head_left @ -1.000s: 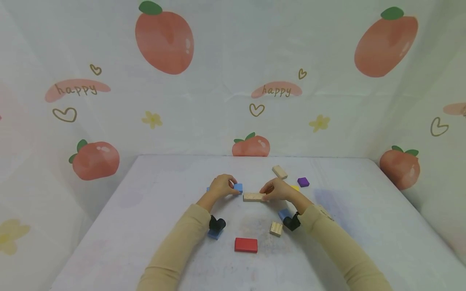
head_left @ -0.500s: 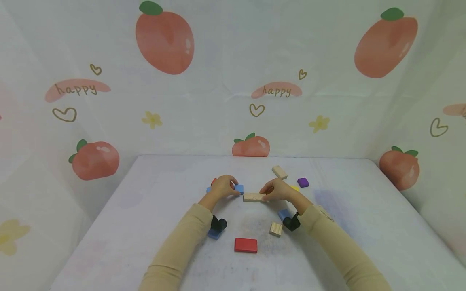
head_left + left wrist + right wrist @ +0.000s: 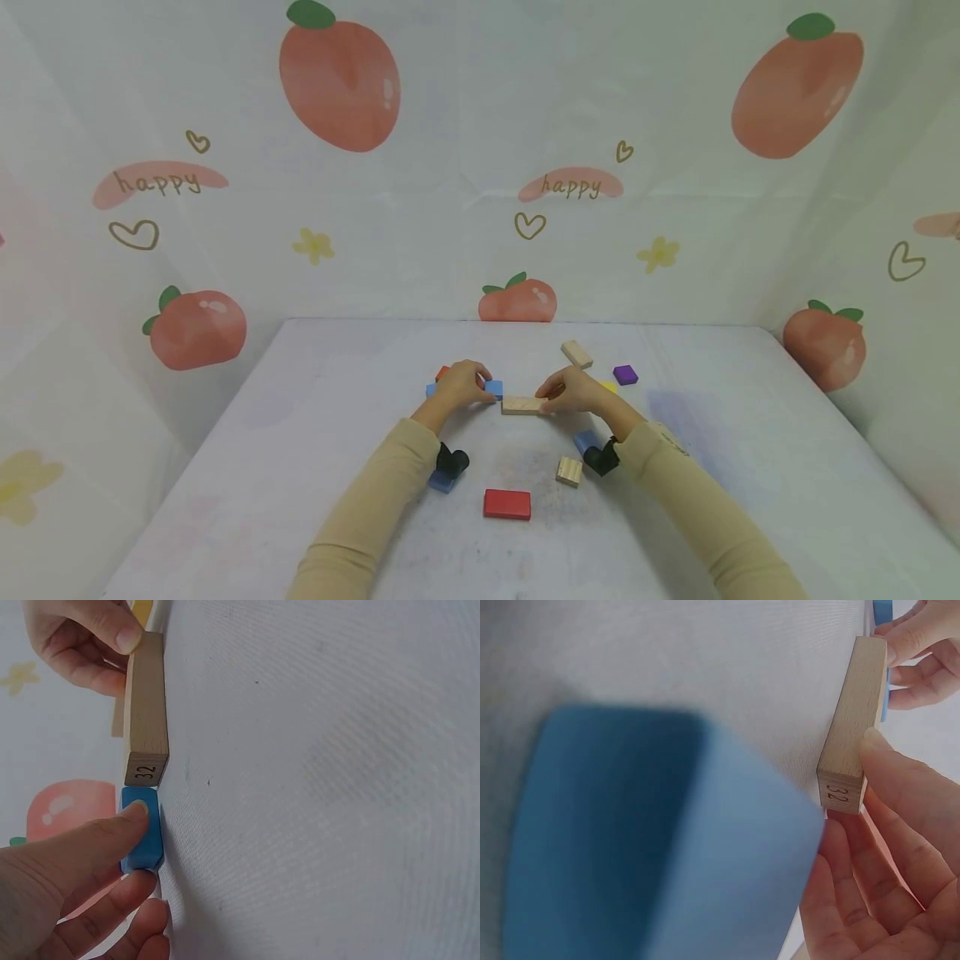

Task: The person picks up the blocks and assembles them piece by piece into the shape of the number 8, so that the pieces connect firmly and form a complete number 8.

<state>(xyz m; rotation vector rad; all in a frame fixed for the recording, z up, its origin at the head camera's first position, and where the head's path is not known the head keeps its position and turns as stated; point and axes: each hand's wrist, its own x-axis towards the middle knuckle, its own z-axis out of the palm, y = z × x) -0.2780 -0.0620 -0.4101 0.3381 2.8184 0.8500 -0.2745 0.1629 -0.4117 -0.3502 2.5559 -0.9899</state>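
My left hand pinches a small blue block between thumb and fingers. Right up against its end, in the left wrist view, lies a long plain wooden block marked 32 on its end face. My right hand holds that wooden block by its right end, the thumb on the near side and the other fingers behind. Both blocks are lined up end to end on the white cloth. In the right wrist view, another blue block looms large and blurred in front of the camera.
Nearer me lie a red block and a ridged wooden block. A blue block sits under my left wrist. Behind the hands are a wooden block, a purple block, a yellow piece and a red piece.
My left hand has slid the blue block slightly right, toward the wooden block's end. A red piece has come into view behind that hand. The right hand has stayed in place.
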